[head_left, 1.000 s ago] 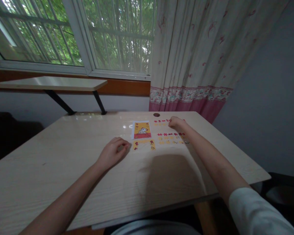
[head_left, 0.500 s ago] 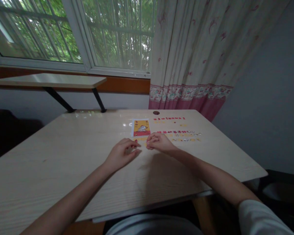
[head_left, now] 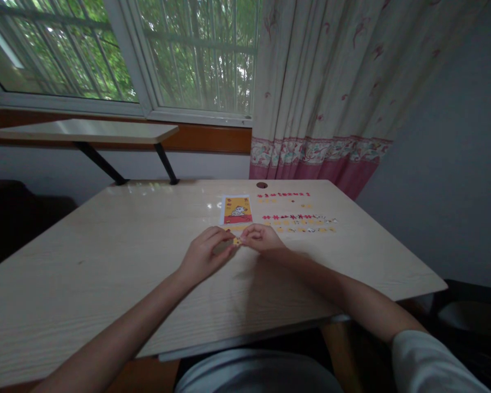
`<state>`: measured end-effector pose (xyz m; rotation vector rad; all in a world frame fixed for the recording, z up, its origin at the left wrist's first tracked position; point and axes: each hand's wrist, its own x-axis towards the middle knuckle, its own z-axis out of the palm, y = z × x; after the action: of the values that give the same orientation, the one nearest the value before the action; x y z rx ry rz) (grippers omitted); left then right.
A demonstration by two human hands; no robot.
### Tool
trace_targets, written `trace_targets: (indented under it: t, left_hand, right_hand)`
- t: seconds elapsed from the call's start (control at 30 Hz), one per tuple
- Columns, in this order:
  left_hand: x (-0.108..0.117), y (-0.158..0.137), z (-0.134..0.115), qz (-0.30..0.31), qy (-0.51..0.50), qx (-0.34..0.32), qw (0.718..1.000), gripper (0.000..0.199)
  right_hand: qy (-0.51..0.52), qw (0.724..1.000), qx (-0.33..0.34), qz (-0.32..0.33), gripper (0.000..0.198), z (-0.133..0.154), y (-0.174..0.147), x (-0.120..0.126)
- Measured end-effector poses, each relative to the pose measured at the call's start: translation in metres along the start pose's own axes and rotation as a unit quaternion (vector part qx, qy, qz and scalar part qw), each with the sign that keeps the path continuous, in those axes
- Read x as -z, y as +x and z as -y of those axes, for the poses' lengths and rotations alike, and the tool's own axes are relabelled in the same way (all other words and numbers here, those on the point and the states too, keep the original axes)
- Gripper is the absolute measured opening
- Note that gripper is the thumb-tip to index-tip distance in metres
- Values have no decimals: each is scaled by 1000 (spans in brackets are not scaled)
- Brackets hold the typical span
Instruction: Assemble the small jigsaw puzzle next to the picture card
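Note:
A small yellow jigsaw puzzle piece (head_left: 237, 241) is between the fingertips of both hands, just above the table. My right hand (head_left: 265, 239) pinches its right side with thumb and index finger. From the left, my left hand (head_left: 207, 254) has its thumb and fingertips closed at the piece's other edge. Right behind the hands runs a strip of yellow puzzle pieces (head_left: 239, 228), partly hidden by the fingers. Beyond that strip lies a picture card (head_left: 236, 210) with a white cartoon animal on yellow and red.
To the right, loose pieces lie in rows: a red row (head_left: 284, 195) at the back and mixed yellow and white pieces (head_left: 303, 222) nearer. A raised shelf (head_left: 106, 131) on black legs stands back left. A cable hole (head_left: 262, 185) sits near the table's (head_left: 85, 295) back edge.
My right hand has brought the yellow puzzle piece leftward to my left hand. The left fingers have closed in toward it. The view has shifted slightly.

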<state>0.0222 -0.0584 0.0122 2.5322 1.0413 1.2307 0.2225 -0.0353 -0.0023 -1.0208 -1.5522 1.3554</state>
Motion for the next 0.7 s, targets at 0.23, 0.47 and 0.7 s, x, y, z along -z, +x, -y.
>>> trace_targets:
  t: [0.23,0.47,0.7]
  left_hand:
    - [13,1,10,-43,-8,62,997,19]
    - [12,-2,32,64,24,123,990,28]
    - [6,-3,42,131,51,175,975,29]
  right_hand:
    - [-197,973,82,-87,17,3,0,37]
    - [-391,908,151,-2,13,-1,-1,33]
    - [-478,854,169,112,40,0,-3,9]
